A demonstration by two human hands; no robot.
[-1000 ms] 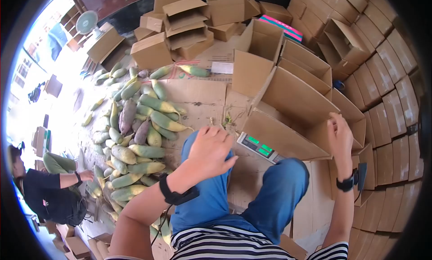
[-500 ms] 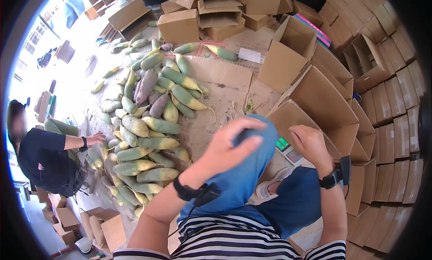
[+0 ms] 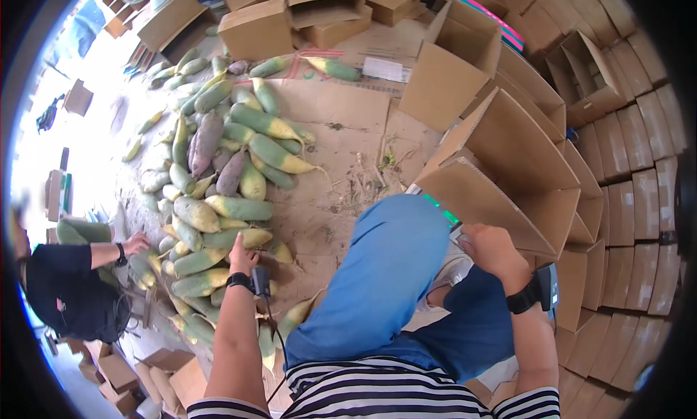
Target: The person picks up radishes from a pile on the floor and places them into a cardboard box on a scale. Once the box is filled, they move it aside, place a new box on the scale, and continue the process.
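Radishes (image 3: 196, 214), smooth and tapered; left hand (image 3: 243, 258) among them; right hand (image 3: 495, 249) curled; grips unclear

The only view comes from a camera worn on the person's head, facing forward and down past the striped shirt (image 3: 377, 386) and knees to the floor (image 3: 348, 129). It looks from just above the lap, close to both forearms.

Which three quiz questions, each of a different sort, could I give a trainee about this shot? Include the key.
1. True or false: the left hand is at the pile of vegetables.
2. What colour is the lit display near the right hand?
a) red
b) green
c) blue
3. Fill in: the shirt of the person wearing the camera has black and white ____.

Key: 1 true; 2 b; 3 stripes.
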